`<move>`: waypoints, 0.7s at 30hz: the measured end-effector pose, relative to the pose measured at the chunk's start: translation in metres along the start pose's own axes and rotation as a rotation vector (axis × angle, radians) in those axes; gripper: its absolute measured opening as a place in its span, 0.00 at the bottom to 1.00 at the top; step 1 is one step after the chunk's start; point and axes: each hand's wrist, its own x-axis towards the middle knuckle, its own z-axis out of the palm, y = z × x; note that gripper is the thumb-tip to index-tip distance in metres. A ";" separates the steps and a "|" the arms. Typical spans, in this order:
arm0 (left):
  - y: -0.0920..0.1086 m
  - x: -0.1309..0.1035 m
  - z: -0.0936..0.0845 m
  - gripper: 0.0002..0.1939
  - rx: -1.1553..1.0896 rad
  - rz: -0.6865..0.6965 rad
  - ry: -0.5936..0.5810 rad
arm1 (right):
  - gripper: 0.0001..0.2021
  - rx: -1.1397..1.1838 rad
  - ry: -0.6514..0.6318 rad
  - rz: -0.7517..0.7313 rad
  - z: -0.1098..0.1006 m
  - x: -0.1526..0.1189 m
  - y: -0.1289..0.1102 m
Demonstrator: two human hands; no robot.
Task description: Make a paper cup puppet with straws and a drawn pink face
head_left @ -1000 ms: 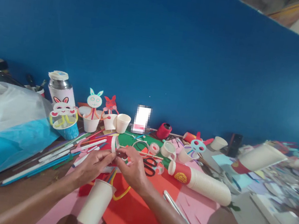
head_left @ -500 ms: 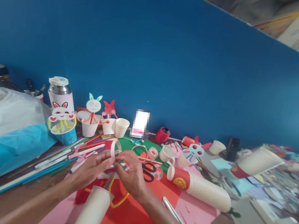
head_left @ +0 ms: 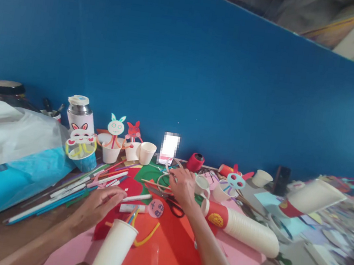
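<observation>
My left hand (head_left: pixel 103 203) is closed in a pinch above the paper scraps, with a small whitish bit of tape (head_left: pixel 126 190) at its fingertips. Further out, my right hand (head_left: pixel 184 187) reaches over the clutter, its fingers closed on a roll of clear tape (head_left: pixel 172 164) that it partly hides. A white paper cup (head_left: pixel 116 247) lies in front of me, with blue, orange and yellow pipe cleaners (head_left: pixel 148 236) at its rim. Beyond it are a pink paper face (head_left: pixel 156 208), a white marker (head_left: pixel 133 208) and black-handled scissors (head_left: pixel 175 208), partly covered by my right hand.
Finished paper rabbits in cups (head_left: pixel 113 141) stand along the blue wall, near a thermos (head_left: pixel 81 112). A stack of paper cups (head_left: pixel 249 230) lies at right. Markers (head_left: pixel 84 185) and a blue plastic bag (head_left: pixel 18 180) are at left; red paper (head_left: pixel 163 253) covers the middle.
My hands have parted. The right hand has carried the tape roll forward and right, while the left has drawn back with a small bit of tape. The pink paper face has come into view.
</observation>
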 end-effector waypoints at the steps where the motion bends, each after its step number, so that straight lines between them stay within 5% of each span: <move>1: -0.003 -0.004 -0.002 0.19 -0.010 -0.015 0.029 | 0.08 -0.022 0.003 -0.003 0.000 0.000 0.003; 5: -0.007 -0.013 -0.003 0.17 -0.032 0.021 0.087 | 0.07 -0.059 -0.011 -0.032 0.005 -0.003 0.004; 14: 0.022 -0.025 0.014 0.12 0.179 0.068 -0.078 | 0.07 -0.032 -0.094 -0.153 0.015 -0.015 -0.017; 21: 0.019 -0.032 0.030 0.11 0.283 0.084 -0.084 | 0.07 -0.080 -0.151 -0.242 0.022 -0.021 -0.023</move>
